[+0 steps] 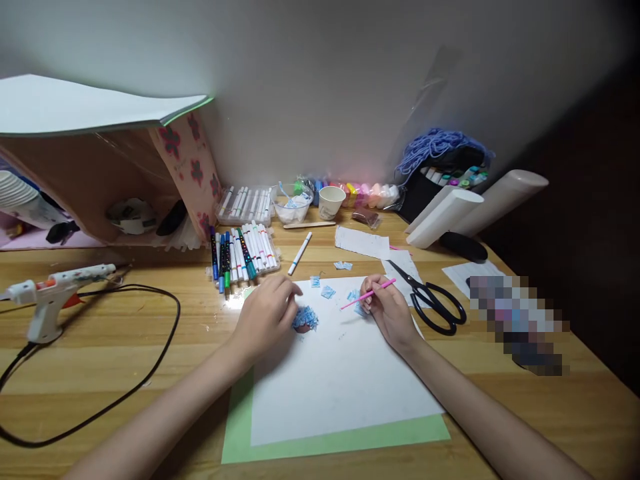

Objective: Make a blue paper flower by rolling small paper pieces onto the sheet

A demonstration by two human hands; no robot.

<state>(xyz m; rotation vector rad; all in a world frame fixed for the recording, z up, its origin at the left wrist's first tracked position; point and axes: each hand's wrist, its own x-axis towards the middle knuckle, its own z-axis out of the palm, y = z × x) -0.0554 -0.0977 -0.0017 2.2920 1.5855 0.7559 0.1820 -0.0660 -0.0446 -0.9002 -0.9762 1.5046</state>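
My left hand (267, 312) rests on a white sheet (335, 380), its fingers curled and pinched at a small round piece covered in crumpled blue paper (305, 319). My right hand (387, 312) is closed on a thin pink stick (367, 294), which points left and down toward small blue paper squares (327, 291) on the sheet. The white sheet lies over a light green sheet (240, 440) on the wooden desk.
Black scissors (433, 300) lie right of my right hand. Markers (243, 257) are spread behind the sheet, with a marker tray, a bowl and a paper cup (331, 201) further back. A glue gun (50, 293) with its black cord sits at left. White rolls (450, 213) lie at right.
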